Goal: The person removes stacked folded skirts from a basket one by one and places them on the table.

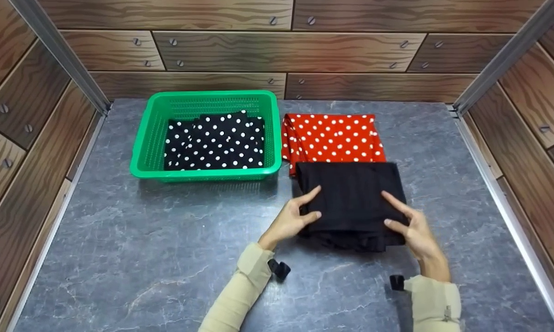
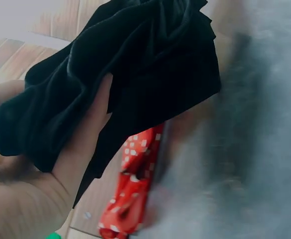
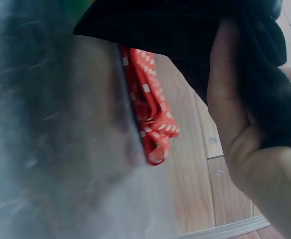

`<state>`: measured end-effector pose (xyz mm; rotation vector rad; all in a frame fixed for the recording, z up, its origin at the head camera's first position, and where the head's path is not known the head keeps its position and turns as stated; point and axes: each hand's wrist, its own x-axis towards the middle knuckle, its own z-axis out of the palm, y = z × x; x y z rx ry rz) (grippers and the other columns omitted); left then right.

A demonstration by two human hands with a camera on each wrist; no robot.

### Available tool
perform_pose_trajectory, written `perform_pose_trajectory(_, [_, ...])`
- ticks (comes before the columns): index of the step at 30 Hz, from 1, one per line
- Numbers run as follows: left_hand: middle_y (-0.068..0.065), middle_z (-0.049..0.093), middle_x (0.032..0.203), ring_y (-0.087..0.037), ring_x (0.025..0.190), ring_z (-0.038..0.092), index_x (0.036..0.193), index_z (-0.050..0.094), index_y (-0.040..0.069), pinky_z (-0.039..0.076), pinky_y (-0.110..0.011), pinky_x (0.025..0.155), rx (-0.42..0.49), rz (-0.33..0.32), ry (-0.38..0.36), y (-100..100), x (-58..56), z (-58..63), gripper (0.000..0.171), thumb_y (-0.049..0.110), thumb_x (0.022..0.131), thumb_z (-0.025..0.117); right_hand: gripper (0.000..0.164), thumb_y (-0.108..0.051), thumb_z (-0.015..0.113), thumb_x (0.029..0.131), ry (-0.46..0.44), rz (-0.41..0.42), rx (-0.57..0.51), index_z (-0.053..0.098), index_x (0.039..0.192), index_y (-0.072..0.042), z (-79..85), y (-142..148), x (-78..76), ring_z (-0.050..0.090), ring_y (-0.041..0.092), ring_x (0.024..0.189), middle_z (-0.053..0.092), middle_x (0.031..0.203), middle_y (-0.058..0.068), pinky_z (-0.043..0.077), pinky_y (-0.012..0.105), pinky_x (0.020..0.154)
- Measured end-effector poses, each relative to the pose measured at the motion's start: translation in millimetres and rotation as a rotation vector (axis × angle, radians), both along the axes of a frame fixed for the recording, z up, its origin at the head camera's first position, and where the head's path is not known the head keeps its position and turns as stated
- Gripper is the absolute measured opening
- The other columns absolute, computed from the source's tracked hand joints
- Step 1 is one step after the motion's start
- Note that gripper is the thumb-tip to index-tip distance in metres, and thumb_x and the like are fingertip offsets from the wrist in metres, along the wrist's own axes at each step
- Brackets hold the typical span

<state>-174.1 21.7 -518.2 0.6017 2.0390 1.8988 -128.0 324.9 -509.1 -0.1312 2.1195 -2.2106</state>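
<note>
A folded black cloth (image 1: 350, 198) hangs between my two hands, raised above the table, its layers loose along the near edge. My left hand (image 1: 290, 222) grips its left side and my right hand (image 1: 417, 233) its right side, thumbs and fingers on opposite faces. Both wrist views show the fabric bunched in the grip, partly hiding the fingers. Behind it lies a folded red cloth (image 1: 334, 136) with white dots, its front part overlapped by the black one in the head view.
Left of the red cloth stands a green plastic basket (image 1: 203, 174). Inside it is folded black fabric (image 1: 217, 143) with white dots. The grey marbled table (image 1: 166, 258) is bordered by wood-patterned panels (image 1: 286, 50) at the back and sides.
</note>
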Motion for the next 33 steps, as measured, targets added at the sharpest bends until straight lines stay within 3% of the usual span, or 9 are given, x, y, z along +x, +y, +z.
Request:
perform_pose_trajectory(5, [-0.016, 0.041, 0.155, -0.017, 0.139, 0.037, 0.151, 0.043, -0.002, 0.027, -0.036, 0.117, -0.082, -0.018, -0.044, -4, 4.2, -15.8, 0.061, 0.0, 0.094, 0.065, 0.061, 0.016, 0.059, 0.089, -0.083, 0.009, 0.277, 0.044, 0.147, 0.009, -10.5, 1, -2.3, 0.036, 0.018, 0.142, 0.041, 0.155, 0.016, 0.032, 0.024, 0.111])
perform_pose_trajectory(8, [-0.018, 0.044, 0.152, -0.013, 0.099, 0.056, 0.15, 0.045, -0.001, 0.033, -0.028, 0.108, -0.131, -0.018, -0.093, -7, 0.9, -22.4, 0.061, 0.0, 0.093, 0.066, 0.061, 0.013, 0.059, 0.091, -0.124, 0.077, 0.416, 0.042, 0.149, 0.009, -14.1, 3, -7.4, 0.023, 0.037, 0.147, 0.033, 0.156, 0.027, 0.024, 0.042, 0.118])
perform_pose_trajectory(9, [-0.021, 0.052, 0.145, -0.011, 0.083, 0.053, 0.151, 0.045, 0.0, 0.038, -0.027, 0.098, -0.148, -0.016, -0.116, -8, -0.7, -23.6, 0.061, 0.001, 0.094, 0.065, 0.06, 0.012, 0.058, 0.091, -0.129, 0.096, 0.442, 0.041, 0.149, 0.009, -15.1, 3, -9.5, 0.02, 0.041, 0.147, 0.032, 0.156, 0.029, 0.021, 0.048, 0.119])
perform_pose_trajectory(11, [-0.021, 0.052, 0.143, -0.009, 0.077, 0.047, 0.151, 0.046, 0.003, 0.038, -0.026, 0.094, -0.17, -0.004, -0.145, -10, -4.4, -25.1, 0.061, 0.002, 0.094, 0.066, 0.061, 0.012, 0.058, 0.092, -0.134, 0.117, 0.47, 0.039, 0.149, 0.01, -16.7, 3, -14.6, 0.017, 0.046, 0.147, 0.03, 0.156, 0.032, 0.017, 0.058, 0.117])
perform_pose_trajectory(14, [-0.023, 0.051, 0.145, -0.013, 0.099, 0.054, 0.152, 0.047, 0.007, 0.039, -0.03, 0.101, -0.194, 0.021, -0.168, -13, -11.0, -26.1, 0.061, 0.002, 0.094, 0.066, 0.06, 0.012, 0.056, 0.092, -0.139, 0.12, 0.489, 0.039, 0.15, 0.01, -18.9, 1, -24.5, 0.016, 0.047, 0.147, 0.028, 0.156, 0.033, 0.015, 0.06, 0.117])
perform_pose_trajectory(16, [-0.02, 0.042, 0.154, -0.016, 0.129, 0.045, 0.151, 0.049, 0.007, 0.03, -0.034, 0.114, -0.204, 0.042, -0.166, -14, -16.3, -27.5, 0.061, 0.001, 0.093, 0.066, 0.061, 0.012, 0.055, 0.093, -0.147, 0.128, 0.502, 0.038, 0.151, 0.008, -20.5, -1, -31.8, 0.014, 0.048, 0.148, 0.026, 0.157, 0.034, 0.015, 0.06, 0.118])
perform_pose_trajectory(18, [-0.022, 0.042, 0.154, -0.024, 0.139, 0.039, 0.151, 0.05, 0.008, 0.028, -0.039, 0.117, -0.208, 0.057, -0.166, -16, -22.0, -29.5, 0.061, -0.001, 0.092, 0.066, 0.061, 0.011, 0.055, 0.094, -0.158, 0.135, 0.515, 0.037, 0.152, 0.007, -22.1, -3, -38.7, 0.012, 0.049, 0.148, 0.024, 0.157, 0.034, 0.015, 0.06, 0.118])
perform_pose_trajectory(28, [-0.019, 0.043, 0.154, -0.027, 0.134, 0.043, 0.145, 0.059, 0.019, 0.04, -0.038, 0.108, -0.211, 0.12, -0.269, -11, -45.2, -39.5, 0.06, -0.001, 0.09, 0.072, 0.06, 0.01, 0.057, 0.093, -0.165, 0.098, 0.586, 0.04, 0.151, 0.004, -26.5, -5, -59.5, 0.014, 0.049, 0.147, 0.027, 0.156, 0.032, 0.018, 0.059, 0.117])
perform_pose_trajectory(33, [-0.019, 0.048, 0.15, -0.029, 0.136, 0.044, 0.144, 0.06, 0.013, 0.037, -0.039, 0.112, -0.237, 0.129, -0.182, -9, -45.9, -36.1, 0.059, -0.004, 0.089, 0.072, 0.061, 0.01, 0.054, 0.095, -0.215, 0.047, 0.587, 0.038, 0.153, 0.002, -22.9, -11, -57.2, 0.012, 0.048, 0.148, 0.023, 0.159, 0.032, 0.016, 0.059, 0.118])
